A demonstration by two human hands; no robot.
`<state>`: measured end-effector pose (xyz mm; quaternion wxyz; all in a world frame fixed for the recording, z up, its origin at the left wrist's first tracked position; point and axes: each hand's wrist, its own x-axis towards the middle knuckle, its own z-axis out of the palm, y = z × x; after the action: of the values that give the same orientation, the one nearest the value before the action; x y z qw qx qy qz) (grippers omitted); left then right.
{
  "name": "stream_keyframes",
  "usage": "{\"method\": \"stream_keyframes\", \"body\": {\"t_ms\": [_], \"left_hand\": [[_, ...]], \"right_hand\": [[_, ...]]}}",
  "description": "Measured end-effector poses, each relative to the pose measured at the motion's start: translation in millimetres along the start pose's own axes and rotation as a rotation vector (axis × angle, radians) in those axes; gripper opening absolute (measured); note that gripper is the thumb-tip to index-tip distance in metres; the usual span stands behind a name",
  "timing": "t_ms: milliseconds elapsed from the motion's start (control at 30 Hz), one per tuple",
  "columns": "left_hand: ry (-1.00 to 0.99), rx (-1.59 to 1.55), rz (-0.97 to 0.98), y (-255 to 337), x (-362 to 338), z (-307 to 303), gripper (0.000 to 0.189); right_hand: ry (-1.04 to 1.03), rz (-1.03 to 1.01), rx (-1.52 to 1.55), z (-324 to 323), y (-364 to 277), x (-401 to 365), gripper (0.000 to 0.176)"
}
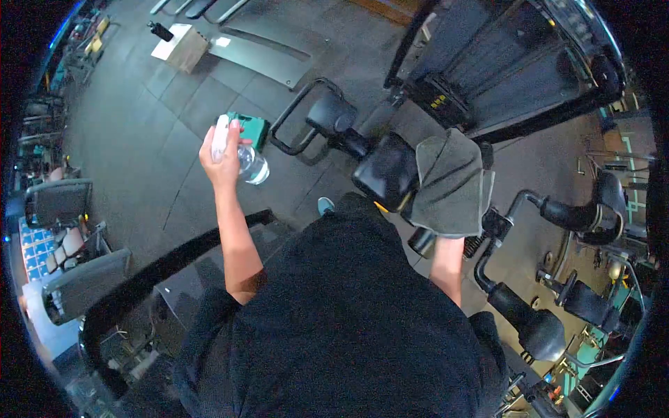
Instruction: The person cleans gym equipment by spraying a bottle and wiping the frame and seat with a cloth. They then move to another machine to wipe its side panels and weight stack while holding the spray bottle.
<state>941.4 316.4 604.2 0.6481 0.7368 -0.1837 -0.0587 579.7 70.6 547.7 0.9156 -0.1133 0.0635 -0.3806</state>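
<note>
My left hand is closed around a spray bottle with a white trigger head and a clear body. A green box-like thing shows just beyond its fingers and overlaps the bottle in this view. On the other side, a grey towel drapes over my right hand, hiding the fingers, and only the wrist comes out below it. The towel hangs right beside the black padded seat of an exercise machine.
A black frame with a weight stack stands at the upper right. Padded rollers on bent arms lie to the right. At lower left runs a thick black bar. A box with a dark bottle sits on the tiled floor further off.
</note>
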Motion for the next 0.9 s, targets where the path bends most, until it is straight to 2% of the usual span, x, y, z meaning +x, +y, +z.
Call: {"method": "stream_keyframes", "body": {"t_ms": [200, 300, 400, 533, 600, 667, 700, 733, 767, 900], "left_hand": [[0.09, 0.099, -0.068, -20, 40, -60, 0.025], [0.135, 0.182, -0.015, -27, 63, -85, 0.027], [0.26, 0.137, -0.058, -24, 83, -103, 0.027], [0.314, 0.129, -0.091, -46, 123, -135, 0.027], [0.33, 0.104, -0.062, -59, 151, -145, 0.027], [0.307, 0.142, -0.06, -72, 177, -158, 0.027], [0.28, 0.136, -0.056, -81, 192, -163, 0.027], [0.272, 0.142, -0.067, -88, 207, -169, 0.027], [0.262, 0.153, -0.08, -91, 225, -175, 0.027], [0.213, 0.143, -0.059, -90, 289, -194, 0.026]], "right_hand": [[0.009, 0.058, 0.048, 2, 44, 56, 0.063], [-0.011, 0.098, 0.065, 8, 63, 97, 0.062], [-0.042, 0.127, 0.083, 19, 78, 142, 0.061], [-0.016, 0.164, 0.142, 34, 111, 179, 0.061], [0.029, 0.218, 0.279, 40, 140, 193, 0.06], [0.143, 0.28, 0.772, 42, 173, 207, 0.06], [0.158, 0.295, 0.825, 46, 194, 213, 0.06], [0.169, 0.3, 0.794, 49, 214, 221, 0.06], [0.091, 0.278, 0.185, 56, 237, 228, 0.06], [0.069, 0.254, 0.242, 72, 303, 265, 0.061]]}}
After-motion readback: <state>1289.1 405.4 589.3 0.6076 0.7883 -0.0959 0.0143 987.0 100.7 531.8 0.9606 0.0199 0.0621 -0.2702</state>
